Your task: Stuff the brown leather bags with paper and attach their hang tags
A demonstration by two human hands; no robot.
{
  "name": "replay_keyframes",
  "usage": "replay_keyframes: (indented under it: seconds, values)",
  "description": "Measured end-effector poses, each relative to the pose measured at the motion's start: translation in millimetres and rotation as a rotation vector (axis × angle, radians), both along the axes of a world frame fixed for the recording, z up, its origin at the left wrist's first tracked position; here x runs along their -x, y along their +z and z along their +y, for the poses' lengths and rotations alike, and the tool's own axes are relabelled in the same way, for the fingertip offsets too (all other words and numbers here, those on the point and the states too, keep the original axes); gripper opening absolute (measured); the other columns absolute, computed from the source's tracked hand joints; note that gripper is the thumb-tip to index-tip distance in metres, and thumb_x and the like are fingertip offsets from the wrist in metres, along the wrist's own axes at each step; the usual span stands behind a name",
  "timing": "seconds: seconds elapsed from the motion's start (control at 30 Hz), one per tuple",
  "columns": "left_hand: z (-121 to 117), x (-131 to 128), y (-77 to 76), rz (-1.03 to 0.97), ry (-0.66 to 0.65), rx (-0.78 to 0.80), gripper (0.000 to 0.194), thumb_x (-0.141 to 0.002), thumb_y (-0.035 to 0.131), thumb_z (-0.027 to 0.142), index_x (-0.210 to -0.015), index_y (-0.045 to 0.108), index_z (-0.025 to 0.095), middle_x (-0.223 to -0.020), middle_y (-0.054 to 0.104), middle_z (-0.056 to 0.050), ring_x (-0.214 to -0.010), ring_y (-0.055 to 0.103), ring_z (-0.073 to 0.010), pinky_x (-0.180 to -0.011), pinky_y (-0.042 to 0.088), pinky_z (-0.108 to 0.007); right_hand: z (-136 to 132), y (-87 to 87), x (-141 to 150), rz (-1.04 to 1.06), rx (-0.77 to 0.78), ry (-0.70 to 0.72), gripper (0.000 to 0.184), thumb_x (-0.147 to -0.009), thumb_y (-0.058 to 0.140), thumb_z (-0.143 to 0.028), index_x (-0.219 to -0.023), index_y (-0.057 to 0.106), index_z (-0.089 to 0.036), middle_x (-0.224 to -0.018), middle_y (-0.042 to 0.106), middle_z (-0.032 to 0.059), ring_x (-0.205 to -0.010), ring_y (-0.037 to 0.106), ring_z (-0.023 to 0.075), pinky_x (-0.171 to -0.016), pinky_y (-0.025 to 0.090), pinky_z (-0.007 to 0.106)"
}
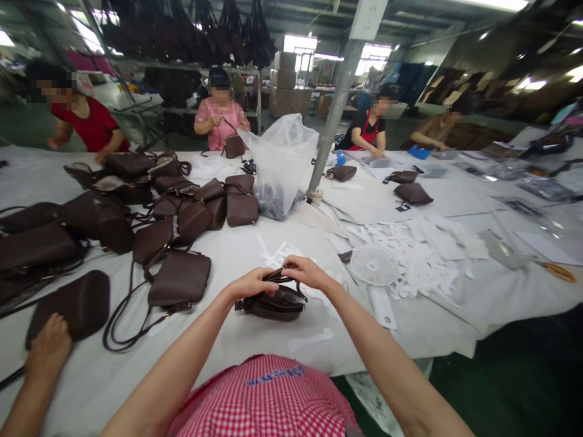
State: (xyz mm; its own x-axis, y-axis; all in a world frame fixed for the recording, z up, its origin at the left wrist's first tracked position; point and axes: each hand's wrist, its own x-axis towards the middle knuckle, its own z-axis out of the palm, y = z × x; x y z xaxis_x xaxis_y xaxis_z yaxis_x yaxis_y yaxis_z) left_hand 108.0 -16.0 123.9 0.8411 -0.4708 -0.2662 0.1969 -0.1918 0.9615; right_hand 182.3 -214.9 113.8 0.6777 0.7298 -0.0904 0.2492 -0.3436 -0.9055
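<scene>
Two-handed, holds a bag (274, 308) just in front of the checked apron (268, 403), over the near part of the counter (232, 249); cannot tell whether lifted clear of it. Grips the dark strap or top edge from the left with the left hand (255, 283), fingers closed around it, and near the middle with the right hand (304, 271), fingers closed too. Has other bags (180, 278) heaped to the left, with a co-worker's hand (50, 345) on the nearest. Has a fan (374, 266) to the right beside white scraps (423, 255), and a plastic sack (283, 161) farther ahead.
</scene>
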Motion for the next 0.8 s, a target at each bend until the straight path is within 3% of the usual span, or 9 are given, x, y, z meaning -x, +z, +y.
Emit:
replay_keyframes:
  seconds: [0.13,0.27,0.37,0.43,0.5,0.6,0.7,0.8]
  values:
    - [5.2,3.1,4.6,0.019,0.016,-0.066,0.018,-0.078,0.054,0.032,-0.086,0.053,0.016,-0.053,0.041,0.008,-0.045,0.037,-0.0081,-0.045,0.031,-0.021,-4.1,6.1,-10.4,-0.038,0.096,0.058,0.024,-0.084,0.056,-0.037,-0.096,0.063,-0.018,-0.068,0.061,-0.0031,-0.057,0.053,0.0103,-0.054,0.04,0.02]
    - [17.4,3.0,-5.2,0.093,0.2,-0.089,0.023,-0.078,0.054,0.039,-0.079,0.044,0.019,-0.051,0.03,0.011,-0.039,0.026,-0.0051,-0.037,0.022,-0.018,-43.2,-0.8,-28.9,-0.269,0.344,-0.097,0.027,-0.092,0.044,-0.034,-0.098,0.065,-0.018,-0.088,0.068,0.0025,-0.079,0.058,0.0142,-0.07,0.042,0.023]
    - [28.7,3.5,-14.5,0.173,0.339,-0.027,0.028,-0.077,0.056,0.043,-0.079,0.04,0.02,-0.052,0.027,0.013,-0.038,0.022,-0.0035,-0.037,0.02,-0.016,-85.1,-29.6,-22.4,-0.258,0.525,-0.181,0.02,-0.088,0.048,-0.023,-0.086,0.066,-0.015,-0.081,0.067,0.0055,-0.079,0.059,0.0173,-0.069,0.04,0.026]
    - [32.6,4.4,-19.4,0.227,0.372,0.013,0.031,-0.076,0.058,0.044,-0.079,0.038,0.021,-0.052,0.025,0.014,-0.038,0.02,-0.0027,-0.037,0.018,-0.015,-103.1,-59.3,1.5,-0.202,0.644,-0.146,0.009,-0.078,0.059,-0.013,-0.073,0.066,-0.016,-0.073,0.066,0.0041,-0.075,0.06,0.0179,-0.067,0.039,0.025]
    - [31.9,4.9,-23.3,0.26,0.372,0.036,0.033,-0.076,0.06,0.044,-0.078,0.037,0.021,-0.052,0.025,0.014,-0.038,0.019,-0.0022,-0.037,0.017,-0.015,-108.7,-91.7,37.3,-0.142,0.726,-0.088,0.012,-0.068,0.066,-0.006,-0.067,0.065,-0.017,-0.073,0.065,0.0032,-0.075,0.061,0.0193,-0.066,0.039,0.025]
    - [24.3,4.1,-27.6,0.278,0.367,0.049,0.033,-0.076,0.061,0.042,-0.077,0.036,0.021,-0.053,0.025,0.014,-0.038,0.02,-0.0017,-0.037,0.016,-0.014,-102.5,-132.7,89.0,-0.102,0.785,-0.07,0.023,-0.064,0.071,-0.004,-0.08,0.065,-0.02,-0.093,0.066,0.0068,-0.092,0.061,0.0247,-0.073,0.042,0.029]
    - [14.3,1.4,-30.0,0.295,0.383,0.081,0.034,-0.077,0.062,0.042,-0.077,0.035,0.021,-0.054,0.027,0.013,-0.038,0.021,-0.0012,-0.038,0.018,-0.014,-97.4,-157.1,112.6,-0.071,0.779,-0.127,0.024,-0.071,0.067,-0.006,-0.091,0.061,-0.019,-0.106,0.062,0.012,-0.104,0.056,0.0276,-0.083,0.041,0.034]
    - [6.9,-1.7,-30.6,0.315,0.398,0.106,0.034,-0.078,0.062,0.043,-0.078,0.036,0.021,-0.053,0.026,0.014,-0.038,0.021,-0.0011,-0.038,0.02,-0.014,-101.1,-165.8,110.4,0.01,0.699,-0.188,0.012,-0.076,0.061,-0.008,-0.081,0.057,-0.017,-0.096,0.063,0.012,-0.099,0.057,0.0258,-0.085,0.041,0.036]
